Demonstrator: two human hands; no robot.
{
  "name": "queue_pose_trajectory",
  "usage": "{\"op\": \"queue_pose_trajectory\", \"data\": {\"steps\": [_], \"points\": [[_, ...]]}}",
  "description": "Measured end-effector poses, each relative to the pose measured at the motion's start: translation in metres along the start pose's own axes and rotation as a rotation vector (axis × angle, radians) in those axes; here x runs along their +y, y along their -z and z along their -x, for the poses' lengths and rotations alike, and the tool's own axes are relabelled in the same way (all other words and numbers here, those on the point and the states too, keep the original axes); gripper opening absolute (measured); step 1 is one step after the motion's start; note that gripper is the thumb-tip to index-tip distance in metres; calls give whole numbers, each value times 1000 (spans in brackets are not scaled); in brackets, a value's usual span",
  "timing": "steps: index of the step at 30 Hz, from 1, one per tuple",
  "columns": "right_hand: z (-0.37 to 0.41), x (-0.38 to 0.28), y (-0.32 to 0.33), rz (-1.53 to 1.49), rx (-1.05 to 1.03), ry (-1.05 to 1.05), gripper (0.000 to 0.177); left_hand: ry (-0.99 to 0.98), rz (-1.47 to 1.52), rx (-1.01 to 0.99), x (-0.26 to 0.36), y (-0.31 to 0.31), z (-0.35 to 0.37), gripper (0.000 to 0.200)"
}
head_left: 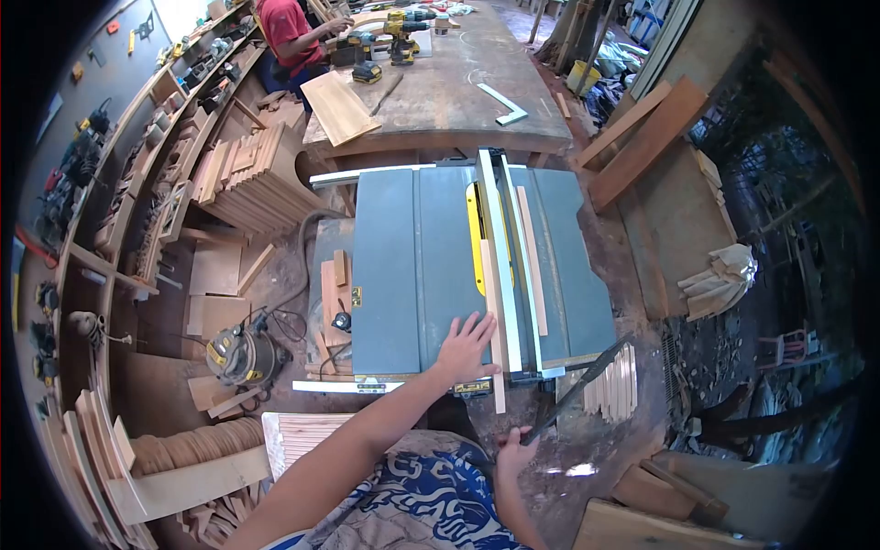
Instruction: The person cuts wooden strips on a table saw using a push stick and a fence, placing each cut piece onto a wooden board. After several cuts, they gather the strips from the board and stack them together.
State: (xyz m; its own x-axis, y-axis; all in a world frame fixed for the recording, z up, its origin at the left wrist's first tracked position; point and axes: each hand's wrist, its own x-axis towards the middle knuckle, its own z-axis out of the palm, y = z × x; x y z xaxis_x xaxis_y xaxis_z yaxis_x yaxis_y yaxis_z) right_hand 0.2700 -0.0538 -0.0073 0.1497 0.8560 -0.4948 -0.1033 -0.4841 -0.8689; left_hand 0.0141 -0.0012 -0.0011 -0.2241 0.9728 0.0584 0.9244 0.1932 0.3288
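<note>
My left hand (pixel 467 348) lies on the grey table saw (pixel 385 266) with its fingers spread, touching the side of a narrow wood strip (pixel 494 321). The strip runs along the metal fence (pixel 511 275), beside the yellow blade insert (pixel 476 238), and its near end sticks out past the saw's front edge. My right hand (pixel 515 449) is closed around the lower end of a long black push stick (pixel 577 390), held in front of the saw and slanting up to the right. A second thin strip (pixel 532 261) rests right of the fence. The blade itself cannot be made out.
Behind the saw stands a wooden workbench (pixel 458 101) with drills (pixel 403 37), a board (pixel 339 105) and a square (pixel 502 105). A person in a red shirt (pixel 289 32) works there. A shop vacuum (pixel 246 353) is at left; cut strips (pixel 611 385) are stacked at right.
</note>
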Motion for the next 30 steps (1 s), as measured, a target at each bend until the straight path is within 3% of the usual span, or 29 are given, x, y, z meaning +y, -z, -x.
{"op": "queue_pose_trajectory", "data": {"steps": [2, 3, 5, 6, 8, 11, 15, 19, 30], "points": [[21, -22, 22, 350, -57, 183, 20, 8, -2, -23, -8, -1, -7, 115], [34, -38, 30, 352, -54, 180, 20, 18, -11, -23, -12, 1, -12, 115], [58, -70, 45, 612, -245, 418, 41, 25, -12, -24, -19, 4, -23, 114], [65, -79, 55, 618, -241, 418, 41, 26, -21, -24, -23, 5, -27, 114], [78, -88, 79, 816, -406, 609, 54, 25, -24, -32, -29, 7, -32, 114], [91, -82, 118, 1045, -496, 696, 58, 33, -34, -35, -36, 11, -44, 113], [118, -88, 148, 1332, -594, 517, 63, 24, -61, -16, -45, 8, -53, 111], [125, -83, 150, 1375, -564, 507, 70, 25, -58, 0, -52, 8, -62, 112], [100, -92, 57, 1436, -533, 377, 82, 53, -86, -86, -74, 23, -97, 112]]}}
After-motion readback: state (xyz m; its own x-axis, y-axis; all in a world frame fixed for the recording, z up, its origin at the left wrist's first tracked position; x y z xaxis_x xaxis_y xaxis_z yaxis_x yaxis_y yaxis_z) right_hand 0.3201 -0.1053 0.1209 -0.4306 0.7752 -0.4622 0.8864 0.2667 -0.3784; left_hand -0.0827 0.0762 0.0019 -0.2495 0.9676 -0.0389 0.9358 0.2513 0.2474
